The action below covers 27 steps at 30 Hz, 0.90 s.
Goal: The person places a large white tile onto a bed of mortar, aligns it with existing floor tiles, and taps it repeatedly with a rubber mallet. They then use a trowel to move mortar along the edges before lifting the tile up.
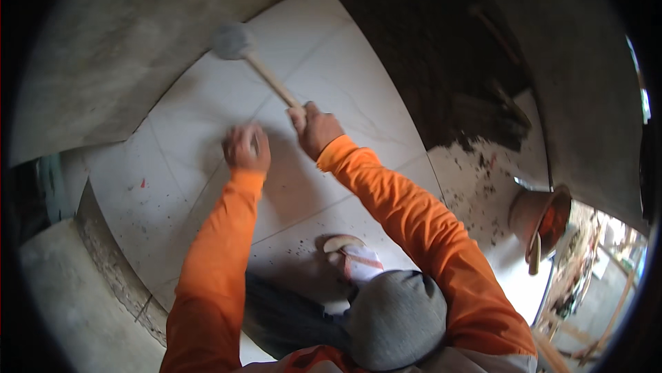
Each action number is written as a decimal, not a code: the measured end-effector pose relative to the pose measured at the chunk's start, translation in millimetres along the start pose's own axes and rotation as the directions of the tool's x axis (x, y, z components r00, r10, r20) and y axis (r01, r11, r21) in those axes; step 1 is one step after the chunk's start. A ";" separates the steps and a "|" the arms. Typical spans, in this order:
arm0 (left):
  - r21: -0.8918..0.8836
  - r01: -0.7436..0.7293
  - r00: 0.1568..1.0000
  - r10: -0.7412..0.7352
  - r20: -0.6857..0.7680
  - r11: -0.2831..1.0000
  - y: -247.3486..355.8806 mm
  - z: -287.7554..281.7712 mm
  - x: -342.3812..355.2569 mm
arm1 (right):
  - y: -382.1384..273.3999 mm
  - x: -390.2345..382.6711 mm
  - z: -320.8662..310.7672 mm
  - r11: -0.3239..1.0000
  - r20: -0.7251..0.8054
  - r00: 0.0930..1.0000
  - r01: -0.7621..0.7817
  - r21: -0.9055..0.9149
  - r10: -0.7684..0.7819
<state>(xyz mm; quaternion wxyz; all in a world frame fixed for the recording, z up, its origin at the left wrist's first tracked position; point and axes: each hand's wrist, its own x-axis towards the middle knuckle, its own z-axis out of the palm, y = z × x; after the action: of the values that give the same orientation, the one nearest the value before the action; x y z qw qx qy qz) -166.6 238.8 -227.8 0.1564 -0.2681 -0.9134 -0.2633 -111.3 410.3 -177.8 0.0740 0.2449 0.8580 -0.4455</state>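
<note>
My right hand (317, 130) is wrapped round the wooden handle of a mallet (272, 82). The mallet's thick grey head points up and left, over the far part of the white floor tiles (331, 63). Whether it touches the tile cannot be made out. To the left, my left hand (247, 149) is close above the tiles, its fingers curled and slightly blurred. What it holds, if anything, is hidden. Both arms have orange sleeves.
Dark mortar or soil (427, 56) borders the tiles at the far right. A brownish bucket (531, 211) is at the right, near scattered dark crumbs (476, 187). Grey walls (138, 49) enclose the floor. A rounded grey cloth-covered shape (396, 321) and a white-and-red shoe (355, 259) are nearest me.
</note>
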 end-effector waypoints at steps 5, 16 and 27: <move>0.358 0.275 0.957 -0.289 -0.014 0.893 -96.9 42.8 92.1 | -16.4 30.5 6.8 0.994 -0.019 0.994 0.106 -0.019 -0.107; 0.466 0.230 0.886 -0.382 0.263 0.855 -71.9 42.6 87.5 | 32.3 13.2 10.9 0.993 0.037 0.999 0.019 -0.114 -0.015; 0.522 0.260 0.826 -0.467 0.316 0.812 -64.3 41.8 96.4 | 20.1 -6.4 -44.1 0.999 -0.019 0.999 -0.033 0.027 0.034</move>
<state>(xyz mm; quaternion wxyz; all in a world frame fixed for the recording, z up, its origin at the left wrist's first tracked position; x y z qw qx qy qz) -287.3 255.6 -246.1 -0.0449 -0.0903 -0.9949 -0.0007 -92.0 453.0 -164.2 0.0697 0.2646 0.8483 -0.4533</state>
